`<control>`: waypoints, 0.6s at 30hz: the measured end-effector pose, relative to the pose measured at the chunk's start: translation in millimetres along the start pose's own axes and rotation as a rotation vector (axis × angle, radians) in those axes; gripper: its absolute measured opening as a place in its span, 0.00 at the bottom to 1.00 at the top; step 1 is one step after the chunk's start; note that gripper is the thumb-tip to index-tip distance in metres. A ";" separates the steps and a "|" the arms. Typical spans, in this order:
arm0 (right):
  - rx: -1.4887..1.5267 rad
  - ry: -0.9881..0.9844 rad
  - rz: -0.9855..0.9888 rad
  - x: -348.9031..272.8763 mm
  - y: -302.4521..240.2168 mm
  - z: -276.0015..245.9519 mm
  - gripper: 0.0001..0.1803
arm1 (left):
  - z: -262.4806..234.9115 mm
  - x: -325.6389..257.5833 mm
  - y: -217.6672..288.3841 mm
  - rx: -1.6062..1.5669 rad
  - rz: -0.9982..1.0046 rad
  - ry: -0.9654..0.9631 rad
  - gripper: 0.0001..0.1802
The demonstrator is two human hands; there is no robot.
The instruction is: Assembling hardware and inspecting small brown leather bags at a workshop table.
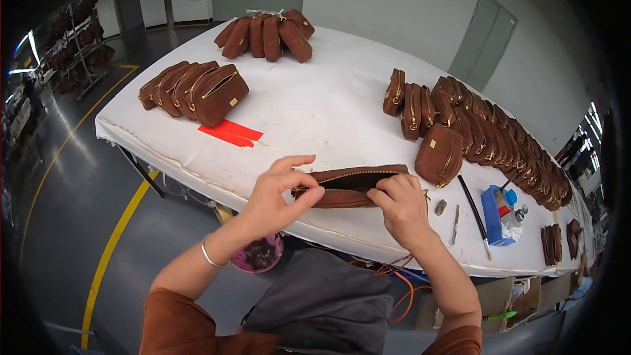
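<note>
Our left hand (279,190) pinches the zip end of a brown pouch (351,185); our right hand (401,205) grips its other end. The pouch lies at the near edge of the white table (315,108), with rows of similar pouches (490,135) beyond.

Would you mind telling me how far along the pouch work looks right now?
Many brown pouches stand in rows and groups on the table. In hand: the left hand pinches the zipper end of one pouch while the right hand steadies it. How many remain cannot be told.
</note>
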State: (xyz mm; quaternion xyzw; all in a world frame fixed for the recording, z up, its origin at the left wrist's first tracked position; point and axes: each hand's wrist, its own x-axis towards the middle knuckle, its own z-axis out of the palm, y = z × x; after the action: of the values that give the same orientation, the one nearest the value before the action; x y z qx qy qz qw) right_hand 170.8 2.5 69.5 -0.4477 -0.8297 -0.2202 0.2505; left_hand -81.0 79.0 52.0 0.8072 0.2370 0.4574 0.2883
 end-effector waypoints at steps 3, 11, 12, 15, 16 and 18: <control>0.030 -0.017 -0.009 -5.9 -24.7 -1.5 0.14 | 20.2 -25.9 2.2 -0.007 -0.048 0.054 0.09; 0.064 -0.232 0.140 -29.8 -79.4 -1.4 0.20 | 43.5 -37.5 0.0 0.215 -0.247 0.237 0.17; 0.177 -0.228 0.222 -28.7 -78.9 -3.4 0.22 | 43.3 -36.0 4.4 0.125 -0.284 0.223 0.21; 0.507 -0.255 0.365 -15.9 -77.5 -17.6 0.27 | 42.9 -36.3 20.8 0.015 -0.350 0.099 0.25; 0.718 -0.277 0.421 -9.2 -75.5 -21.2 0.30 | 42.2 -38.0 20.4 0.016 -0.350 0.093 0.25; 0.882 -0.265 0.399 -2.5 -65.6 -13.5 0.31 | 39.5 -42.8 16.0 0.059 -0.317 0.061 0.25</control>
State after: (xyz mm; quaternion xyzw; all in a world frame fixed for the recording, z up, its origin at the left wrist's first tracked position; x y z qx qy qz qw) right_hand 118.9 -40.0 69.2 -0.4733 -0.7666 0.2625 0.3456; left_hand -64.6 30.0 20.8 0.7535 0.3832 0.4233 0.3258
